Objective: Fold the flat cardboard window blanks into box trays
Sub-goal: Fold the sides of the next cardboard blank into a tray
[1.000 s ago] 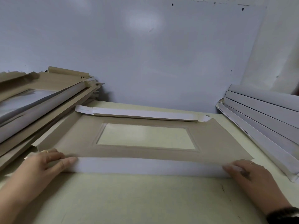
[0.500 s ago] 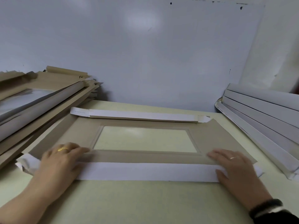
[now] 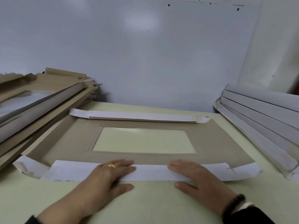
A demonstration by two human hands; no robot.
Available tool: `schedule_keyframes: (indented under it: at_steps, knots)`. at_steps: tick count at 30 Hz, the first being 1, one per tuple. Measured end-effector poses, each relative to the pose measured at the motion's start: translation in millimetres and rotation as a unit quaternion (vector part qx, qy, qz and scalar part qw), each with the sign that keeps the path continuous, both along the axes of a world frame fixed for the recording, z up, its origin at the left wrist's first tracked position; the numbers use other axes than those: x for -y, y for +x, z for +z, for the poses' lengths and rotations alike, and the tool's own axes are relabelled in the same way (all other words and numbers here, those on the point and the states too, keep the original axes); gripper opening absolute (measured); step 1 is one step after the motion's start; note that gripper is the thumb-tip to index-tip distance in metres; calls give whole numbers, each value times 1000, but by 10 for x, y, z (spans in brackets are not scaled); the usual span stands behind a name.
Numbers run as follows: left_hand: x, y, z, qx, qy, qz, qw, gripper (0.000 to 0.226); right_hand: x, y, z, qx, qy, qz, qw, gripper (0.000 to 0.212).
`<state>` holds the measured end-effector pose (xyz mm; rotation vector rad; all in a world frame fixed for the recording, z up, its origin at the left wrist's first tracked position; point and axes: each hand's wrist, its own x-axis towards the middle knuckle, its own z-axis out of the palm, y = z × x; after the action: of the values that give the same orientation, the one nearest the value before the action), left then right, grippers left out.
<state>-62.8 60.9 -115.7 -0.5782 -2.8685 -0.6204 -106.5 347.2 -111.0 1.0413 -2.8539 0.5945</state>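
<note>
Both your hands have slid inward along the near white flap (image 3: 150, 172), left hand (image 3: 106, 177) and right hand (image 3: 195, 177) pressing it flat-palmed, grasping nothing, onto the cardboard window blank (image 3: 215, 143) lying mid-table (image 3: 145, 204).

left hand (image 3: 110, 177): flat, palm down, fingers together and pointing to the right and away, thumb spread toward the body; a gold ring (image 3: 112, 166) on one finger.
right hand (image 3: 195, 177): flat, palm down, fingers together and pointing to the left and away, thumb spread out; a thin ring on one finger.
hands together: near each other, not touching.
right wrist: a dark band (image 3: 233, 203), then a dark sleeve.
</note>
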Motion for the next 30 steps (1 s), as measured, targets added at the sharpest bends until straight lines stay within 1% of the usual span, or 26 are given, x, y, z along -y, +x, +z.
schedule_keyframes:
  at_steps: [3, 7, 12, 14, 16, 19, 24, 27, 30]
  knots:
    - [331, 34, 47, 35, 59, 29, 997, 44, -305, -24, 9, 14, -20, -47, 999, 49]
    - [812, 70, 15, 27, 78, 83, 993, 38, -552, -26, 23, 27, -48, -97, 994, 46]
    - [1310, 114, -95, 37, 75, 179, 980, 54, -787, 9, 36, 33, -78, -156, 984, 43]
    - [1475, 117, -177, 38, 97, 210, 972, 54, -864, 28, 55, 25, -88, -178, 980, 39]
    - [1580, 115, -227, 20, 102, 232, 967, 51, -903, 46, 83, 16, -94, -203, 975, 28]
    - [1582, 80, -203, -8, 77, 268, 960, 50, -890, 55, 128, -9, -108, -225, 968, 13]
    - [1370, -39, -69, -89, 66, 316, 942, 62, -827, -35, 126, -106, -66, -242, 962, 19]
    - [1210, -66, 42, -75, 52, 335, 938, 60, -814, -128, 88, -137, -12, -280, 950, 22]
    - [1144, -107, 103, -84, -2, 339, 937, 54, -786, -202, 56, -143, -3, -312, 939, 25]
